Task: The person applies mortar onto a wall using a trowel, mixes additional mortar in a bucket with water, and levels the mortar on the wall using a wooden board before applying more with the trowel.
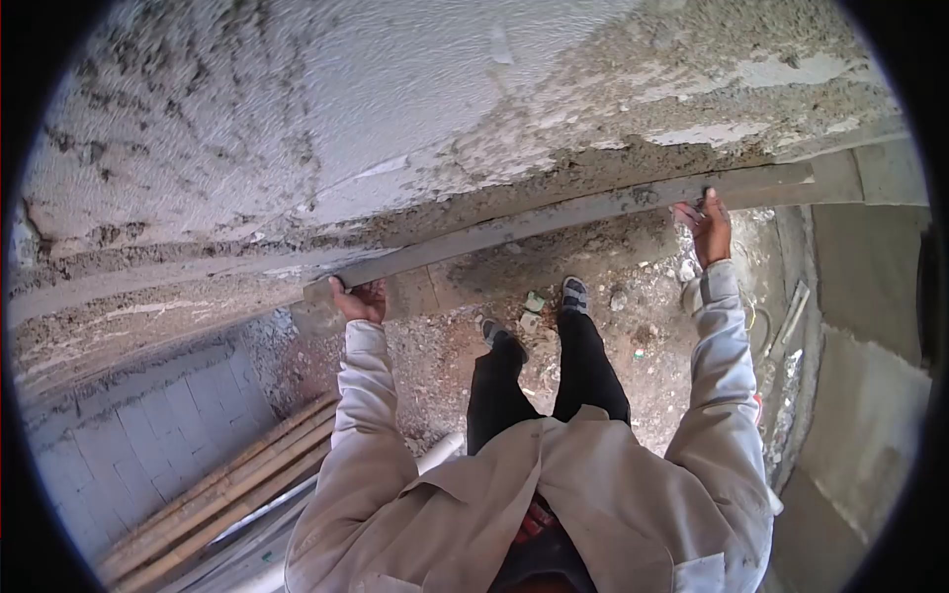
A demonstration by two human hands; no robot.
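A long grey plastering straightedge (524,227) lies along the wall (395,109), which is coated with rough, patchy mortar. Near the straightedge's left end, my left hand (362,300) grips it with the thumb on top and the fingers curled beneath. My right hand (708,229) holds it closer to the right end, thumb up along its face. The bar slants slightly, its right end higher in the view. Fresh-looking dark mortar (593,178) sits on the wall just above it, and some clings to its face.
Rubble and scraps cover the ground (652,346) around my feet. Bamboo poles (237,474) and pipes lie at the lower left beside a block wall (158,435). A plastered wall (865,395) stands on the right, with a loose strip (789,318) near its base.
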